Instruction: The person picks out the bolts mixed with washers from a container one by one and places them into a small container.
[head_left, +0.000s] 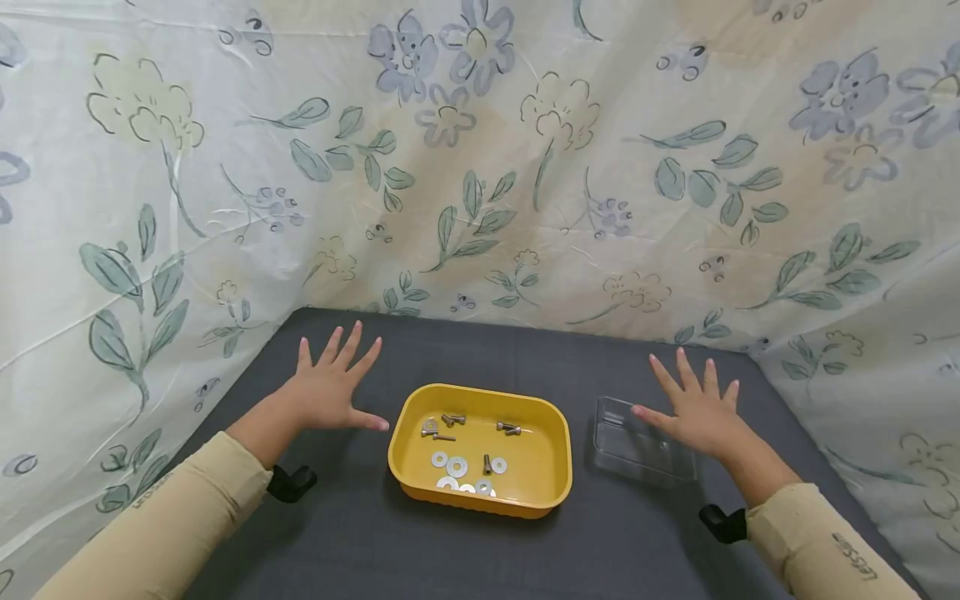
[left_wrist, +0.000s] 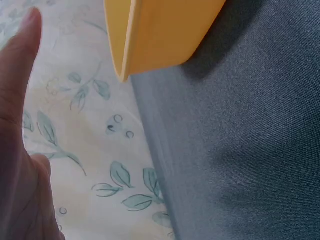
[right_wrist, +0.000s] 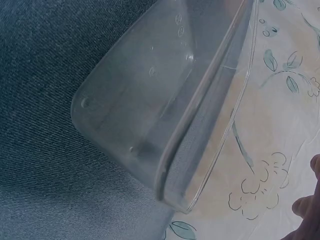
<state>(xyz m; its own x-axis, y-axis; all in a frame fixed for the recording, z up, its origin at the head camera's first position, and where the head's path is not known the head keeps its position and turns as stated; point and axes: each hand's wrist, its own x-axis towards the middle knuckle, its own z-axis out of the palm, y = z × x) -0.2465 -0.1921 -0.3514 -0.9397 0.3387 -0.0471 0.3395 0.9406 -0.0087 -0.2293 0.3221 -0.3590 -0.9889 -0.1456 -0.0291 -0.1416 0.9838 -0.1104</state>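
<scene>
My left hand (head_left: 318,396) is held with fingers spread to the left of a yellow tray (head_left: 555,450), its thumb pointing toward the tray's edge. In the tray lie several metal washers (head_left: 457,466) and several small socket-head screws (head_left: 508,428). My right hand (head_left: 697,417), fingers also spread, overlaps the far right part of a clear plastic container (head_left: 637,450) in the head view. Neither hand holds anything. The right wrist view shows the clear container (right_wrist: 125,105) close up, with part of the hand (right_wrist: 307,210) at the right edge. The left wrist view catches the tray's outer wall (left_wrist: 170,35).
A dark grey cloth surface (head_left: 337,542) lies under the tray and container. Flower-printed fabric (head_left: 480,208) hangs behind it and along both sides. Black straps (head_left: 292,483) stick out below the beige sleeves (head_left: 187,500).
</scene>
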